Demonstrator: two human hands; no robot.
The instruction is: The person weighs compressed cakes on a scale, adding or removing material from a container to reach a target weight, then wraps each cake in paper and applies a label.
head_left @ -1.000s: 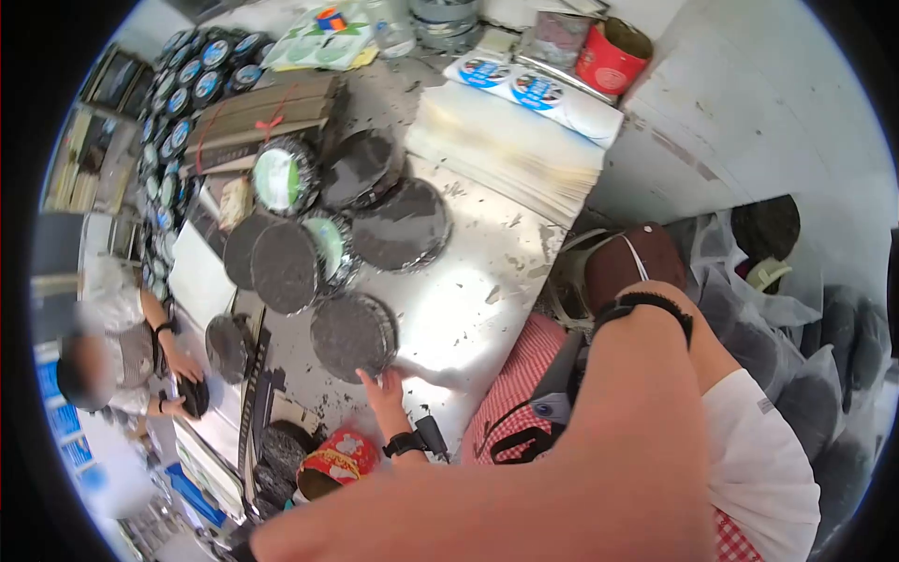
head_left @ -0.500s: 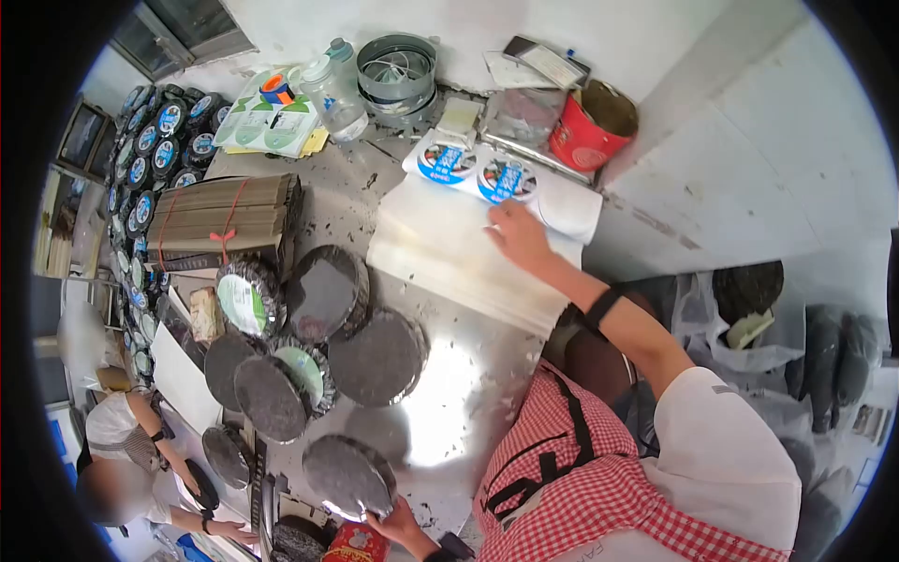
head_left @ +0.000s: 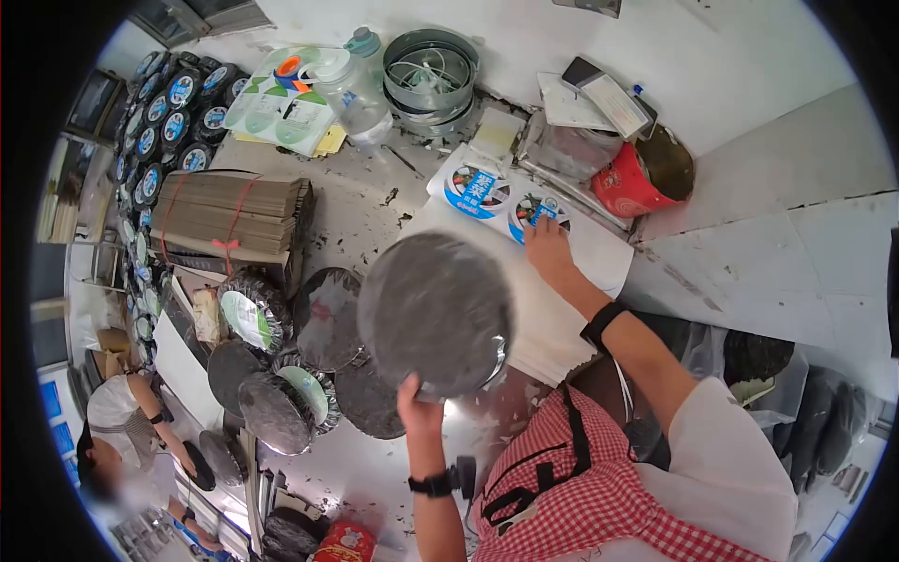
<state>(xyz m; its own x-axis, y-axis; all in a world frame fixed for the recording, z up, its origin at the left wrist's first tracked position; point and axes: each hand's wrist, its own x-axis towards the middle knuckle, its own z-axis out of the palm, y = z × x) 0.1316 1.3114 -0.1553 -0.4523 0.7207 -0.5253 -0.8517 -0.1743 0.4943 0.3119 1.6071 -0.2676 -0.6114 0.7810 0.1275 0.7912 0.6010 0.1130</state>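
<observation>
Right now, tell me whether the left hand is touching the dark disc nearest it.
Touching. The head view shows the left hand gripping the dark disc at its lower edge, a fingertip overlapping the disc's face.

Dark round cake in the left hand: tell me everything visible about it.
The dark round cake is a blackish-grey disc, slightly blurred, its broad, mottled face turned toward the camera with no label showing. Shiny glints along its lower right edge suggest clear film. The left hand grips its lower edge, thumb over the near face, holding it in front of the pale sheets. Its far side is hidden.
</observation>
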